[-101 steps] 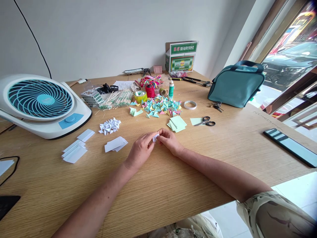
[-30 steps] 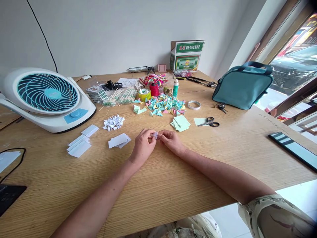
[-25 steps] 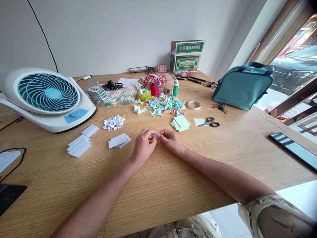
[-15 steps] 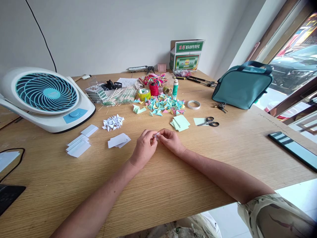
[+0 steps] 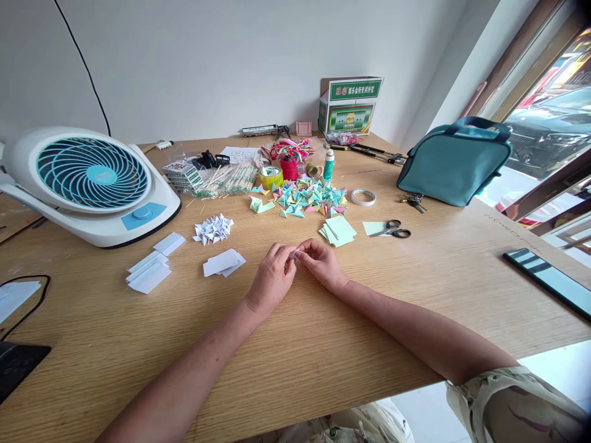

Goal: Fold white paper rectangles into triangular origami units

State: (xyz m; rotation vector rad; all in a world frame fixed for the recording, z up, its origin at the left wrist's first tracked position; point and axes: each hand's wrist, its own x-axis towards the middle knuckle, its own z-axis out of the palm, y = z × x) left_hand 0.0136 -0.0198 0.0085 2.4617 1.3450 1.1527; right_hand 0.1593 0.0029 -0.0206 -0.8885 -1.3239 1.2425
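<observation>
My left hand [image 5: 273,275] and my right hand [image 5: 322,264] meet over the middle of the table, both pinching one small folded piece of white paper [image 5: 294,253]. Most of the paper is hidden by my fingers. To the left of my hands lie a few flat white paper slips [image 5: 224,263] and a heap of folded white paper triangles [image 5: 213,229]. Beyond my hands is a larger pile of coloured folded paper pieces [image 5: 309,198]. Pale green paper sheets [image 5: 339,230] are stacked just past my right hand.
A white fan [image 5: 92,184] stands at the left, near more white slips [image 5: 150,269]. Scissors [image 5: 392,229] and a tape roll [image 5: 363,197] lie right of centre. A teal bag [image 5: 455,161], keys [image 5: 414,201] and a phone [image 5: 549,280] are at the right.
The whole view has shifted slightly, so things appear a little further right. Both hands keep their pinch on the white paper, with only slight finger movement.
</observation>
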